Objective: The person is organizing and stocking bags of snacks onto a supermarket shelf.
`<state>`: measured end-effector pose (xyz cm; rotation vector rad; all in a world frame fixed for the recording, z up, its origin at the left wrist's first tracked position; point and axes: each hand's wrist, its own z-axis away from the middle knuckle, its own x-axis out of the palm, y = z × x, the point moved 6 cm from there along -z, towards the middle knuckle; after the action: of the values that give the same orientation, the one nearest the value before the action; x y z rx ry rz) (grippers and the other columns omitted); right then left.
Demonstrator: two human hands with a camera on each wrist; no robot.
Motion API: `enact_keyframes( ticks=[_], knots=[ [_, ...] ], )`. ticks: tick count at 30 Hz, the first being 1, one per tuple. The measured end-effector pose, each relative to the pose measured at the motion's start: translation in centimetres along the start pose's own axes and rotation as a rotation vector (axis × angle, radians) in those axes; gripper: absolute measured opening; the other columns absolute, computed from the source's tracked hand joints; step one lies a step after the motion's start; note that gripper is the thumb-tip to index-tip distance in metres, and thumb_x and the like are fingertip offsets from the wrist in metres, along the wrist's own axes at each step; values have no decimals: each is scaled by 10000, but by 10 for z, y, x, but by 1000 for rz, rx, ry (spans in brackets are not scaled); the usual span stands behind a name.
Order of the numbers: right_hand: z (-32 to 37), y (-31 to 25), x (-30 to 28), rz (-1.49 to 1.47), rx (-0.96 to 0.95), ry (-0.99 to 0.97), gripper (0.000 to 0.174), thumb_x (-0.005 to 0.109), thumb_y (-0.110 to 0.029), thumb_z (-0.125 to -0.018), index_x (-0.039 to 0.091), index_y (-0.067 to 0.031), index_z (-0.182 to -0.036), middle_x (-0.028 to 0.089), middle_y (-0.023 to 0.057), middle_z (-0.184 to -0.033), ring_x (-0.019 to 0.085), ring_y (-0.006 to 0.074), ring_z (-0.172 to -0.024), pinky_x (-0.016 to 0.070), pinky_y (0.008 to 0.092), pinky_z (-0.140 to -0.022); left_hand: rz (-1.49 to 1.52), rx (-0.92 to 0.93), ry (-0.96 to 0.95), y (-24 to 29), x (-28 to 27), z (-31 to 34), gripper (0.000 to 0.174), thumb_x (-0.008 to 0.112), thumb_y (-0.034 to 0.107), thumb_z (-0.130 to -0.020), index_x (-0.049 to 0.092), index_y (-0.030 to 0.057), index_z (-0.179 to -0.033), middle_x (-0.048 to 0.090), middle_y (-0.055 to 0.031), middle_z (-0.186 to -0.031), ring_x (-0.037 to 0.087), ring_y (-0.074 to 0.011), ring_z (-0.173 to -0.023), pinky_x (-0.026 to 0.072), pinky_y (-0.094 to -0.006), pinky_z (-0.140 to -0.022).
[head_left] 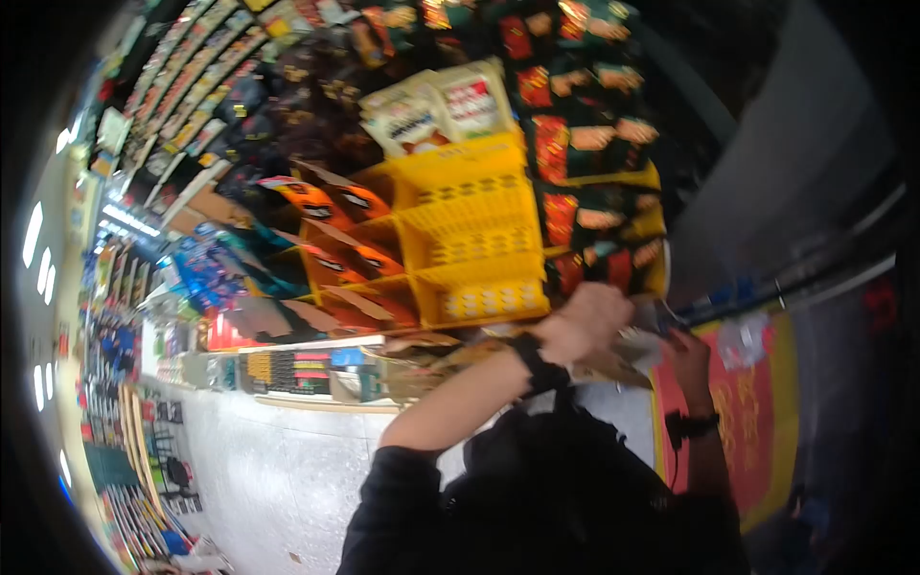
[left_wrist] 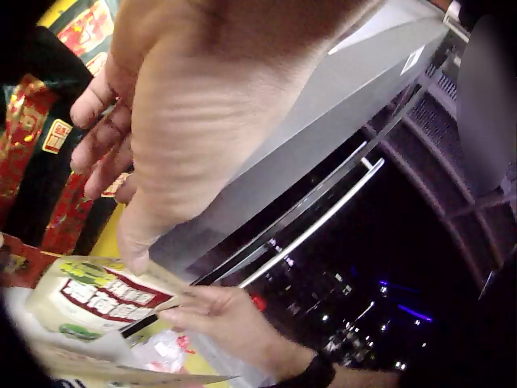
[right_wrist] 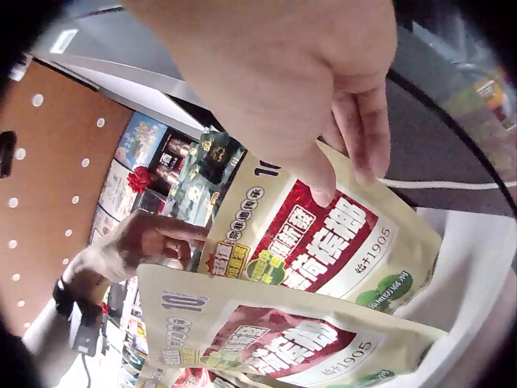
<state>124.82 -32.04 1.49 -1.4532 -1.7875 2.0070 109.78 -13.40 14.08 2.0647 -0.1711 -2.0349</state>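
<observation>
Pinching the top edge of a cream bag (right_wrist: 315, 242) with a red label, the right hand (head_left: 690, 369) had its thumb on the front and its fingers behind. The left hand (head_left: 586, 326) was at the same bag, its thumb touching the top edge and its other fingers loosely bent, apart from the thumb. A second cream bag (right_wrist: 283, 333) overlapped the lower part of the first in the right wrist view. Beside the left hand were dark green and red packs (head_left: 565, 144), next to yellow baskets (head_left: 474, 225); orange packs (head_left: 331, 211) stood in other compartments. Beyond the right hand, a clear plastic bag (head_left: 743, 342) lay on a red and yellow surface (head_left: 736, 422).
</observation>
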Motion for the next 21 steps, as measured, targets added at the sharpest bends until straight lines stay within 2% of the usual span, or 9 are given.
enact_keyframes(
  ticks=[2, 4, 7, 8, 12, 13, 18, 19, 21],
  knots=[
    [-2, 14, 10, 15, 0, -9, 273, 756, -74, -808, 714, 5, -1066, 723, 186, -914, 717, 225, -814, 536, 329, -724, -99, 46, -61, -3, 21, -19, 134, 689, 217, -768, 735, 98, -810, 714, -101, -835, 707, -268, -824, 561, -369, -703],
    [-4, -17, 4, 128, 80, -55, 226, 715, -78, -836, 718, -11, -1053, 689, 220, -839, 711, 288, -772, 524, 340, -677, -173, 92, -59, -3, 34, -27, 105, 681, 201, -757, 737, 115, -781, 713, -75, -783, 712, -257, -783, 561, -368, -692],
    [-4, -15, 3, 126, 3, -42, 229, 664, 11, -808, 723, -3, -1028, 669, 213, -780, 696, 227, -720, 512, 331, -658, -222, 141, -49, -2, 24, -24, 85, 672, 185, -768, 731, 126, -783, 717, -65, -791, 713, -250, -791, 551, -361, -684],
    [-5, -23, 0, 136, -111, -14, 219, 669, -19, -818, 707, -5, -1033, 650, 245, -825, 688, 341, -752, 504, 353, -643, -213, 166, -63, -3, 19, -20, 87, 669, 179, -767, 727, 120, -794, 708, -58, -790, 704, -247, -807, 545, -356, -688],
    [-6, -78, -26, 200, -189, -13, 179, 644, 0, -815, 687, 30, -986, 654, 226, -830, 657, 374, -739, 504, 367, -649, -202, 189, -55, -2, -5, 0, 124, 670, 163, -742, 713, 100, -840, 673, -51, -827, 660, -241, -851, 528, -343, -703],
    [-5, -115, -44, 125, -247, 78, 151, 647, 19, -816, 682, 40, -962, 661, 207, -812, 658, 351, -722, 498, 361, -647, -149, 282, 335, -2, -19, 11, 143, 666, 167, -738, 685, 75, -846, 635, -60, -843, 625, -242, -830, 524, -348, -694],
    [-7, -201, -89, 55, -285, 154, 122, 685, 50, -794, 689, 58, -916, 668, 173, -784, 664, 262, -713, 489, 341, -653, 186, 291, 580, 5, -125, 55, 156, 647, 85, -759, 661, 33, -905, 612, -80, -852, 605, -251, -792, 526, -364, -685],
    [-18, -250, -100, 118, -280, 96, 133, 713, 19, -791, 691, 63, -914, 672, 168, -786, 656, 244, -694, 486, 329, -637, 176, 259, 610, 0, -161, 71, 144, 649, 79, -770, 665, 33, -905, 620, -88, -858, 611, -257, -791, 530, -368, -679],
    [-46, -279, -89, 63, -376, 134, 122, 726, -20, -826, 705, 55, -920, 704, 135, -802, 671, 192, -688, 497, 293, -620, 138, 290, 697, -6, -198, 83, 94, 655, 66, -814, 678, 26, -897, 640, -107, -848, 632, -290, -779, 536, -388, -663]
  ],
)
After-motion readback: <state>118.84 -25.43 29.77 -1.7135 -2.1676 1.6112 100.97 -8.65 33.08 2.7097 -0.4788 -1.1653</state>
